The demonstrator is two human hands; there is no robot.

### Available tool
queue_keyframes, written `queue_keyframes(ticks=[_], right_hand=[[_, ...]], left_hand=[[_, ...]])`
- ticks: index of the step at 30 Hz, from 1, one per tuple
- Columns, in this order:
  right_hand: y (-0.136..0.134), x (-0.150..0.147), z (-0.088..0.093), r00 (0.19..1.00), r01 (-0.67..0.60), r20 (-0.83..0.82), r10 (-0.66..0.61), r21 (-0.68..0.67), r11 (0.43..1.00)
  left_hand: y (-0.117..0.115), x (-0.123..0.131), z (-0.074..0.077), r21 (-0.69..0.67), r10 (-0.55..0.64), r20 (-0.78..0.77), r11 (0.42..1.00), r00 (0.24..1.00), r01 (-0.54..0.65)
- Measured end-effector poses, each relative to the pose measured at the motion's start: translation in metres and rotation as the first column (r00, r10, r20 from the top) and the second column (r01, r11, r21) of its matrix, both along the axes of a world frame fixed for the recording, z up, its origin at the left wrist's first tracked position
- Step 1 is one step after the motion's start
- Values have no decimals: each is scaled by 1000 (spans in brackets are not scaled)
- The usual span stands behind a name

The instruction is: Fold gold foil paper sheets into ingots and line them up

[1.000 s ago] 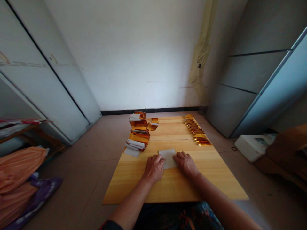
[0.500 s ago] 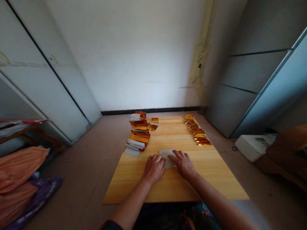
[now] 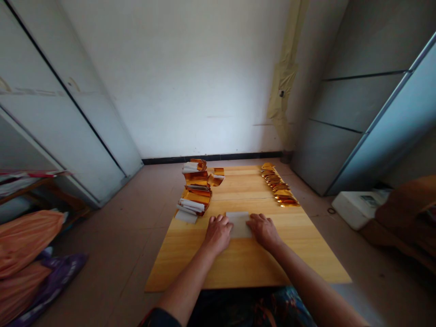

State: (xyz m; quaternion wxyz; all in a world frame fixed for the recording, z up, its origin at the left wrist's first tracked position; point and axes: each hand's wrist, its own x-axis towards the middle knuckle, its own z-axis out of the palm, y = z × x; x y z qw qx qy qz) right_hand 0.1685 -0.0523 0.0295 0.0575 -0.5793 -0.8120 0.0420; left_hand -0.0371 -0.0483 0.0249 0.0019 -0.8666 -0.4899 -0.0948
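A pale sheet of paper [image 3: 240, 225] lies flat on the wooden board, face up, with a thin golden edge showing at its far corners. My left hand [image 3: 218, 234] has its curled fingers closed on the left side of the sheet. At the right side, my right hand [image 3: 265, 230] pinches the sheet's edge with thumb and fingers. Both hands rest low on the board, and the fingertips' undersides are hidden. To the left of my left hand lies a stack of folded gold foil papers [image 3: 199, 195], some showing pale backs.
A row of folded gold foil pieces [image 3: 277, 184] lines the right edge of the wooden board [image 3: 248, 263]. Orange and purple bags [image 3: 30, 245] lie on the floor at left. A white box [image 3: 356, 209] stands to the right, near a grey refrigerator [image 3: 340, 104].
My right hand has drawn back from the middle of the sheet to its right edge, its fingers now more curled. My left hand stays at the left side. The view has shifted slightly.
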Motion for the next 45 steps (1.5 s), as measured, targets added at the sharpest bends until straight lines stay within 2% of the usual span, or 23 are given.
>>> queue_keyframes(ticks=[6,12,17,19,22,24,27,35,40,42,45], right_hand=[[25,-17,4,984,64,-170,-61,13,998],[43,-31,5,989,100,-100,-105,-58,993],[50,-35,3,982,118,-142,-126,-66,991],[49,-35,3,982,92,-165,-90,4,996],[40,-34,2,989,-28,-140,47,132,991],[32,-33,2,987,-123,-82,139,175,977],[22,-29,-1,978,-198,-25,207,198,960],[14,-26,-11,977,-201,-34,208,149,968],[13,-29,-11,983,-174,-29,181,157,972],[12,-31,-11,984,-168,-26,174,162,973],[11,-28,-12,983,-176,-27,183,166,970]], left_hand=[[-1,6,-4,22,14,-16,1000,1000,-14],[-7,6,-13,42,57,10,998,998,-57],[-7,5,-18,58,61,36,996,997,-63],[-7,5,-20,64,65,53,996,996,-68],[-7,6,-21,79,67,79,994,995,-73],[-8,6,-21,90,61,99,993,993,-70],[-8,6,-22,109,49,127,992,991,-63],[-14,2,-20,137,60,125,988,990,-77],[-13,3,-18,192,-49,126,981,991,24],[-11,4,-19,167,-77,110,984,991,57],[-11,4,-20,110,-48,87,993,995,38]])
